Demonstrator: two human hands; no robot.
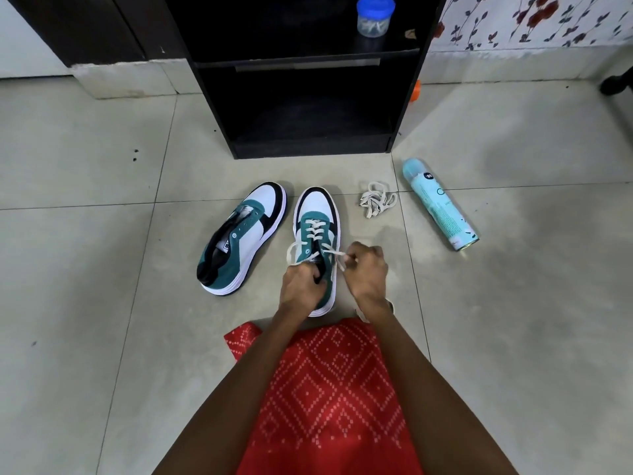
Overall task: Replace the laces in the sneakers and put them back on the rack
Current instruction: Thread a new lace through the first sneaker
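Note:
Two teal, white and black sneakers stand on the tiled floor. The right sneaker [317, 214] carries a cream lace [313, 229] crossed through its eyelets. My left hand [301, 282] grips the sneaker's collar, with a loop of lace beside it. My right hand [366, 269] pinches the lace end at the upper eyelets. The left sneaker [239, 238] leans on its side with no lace. A loose bundle of cream lace [376, 200] lies to the right. The black rack [301, 73] stands behind the shoes.
A light blue spray can [440, 204] lies on the floor at the right. A blue-lidded jar [375, 15] sits on the rack's upper shelf. Red patterned cloth [325, 399] covers my lap. A dark chair foot [616, 84] shows at the far right.

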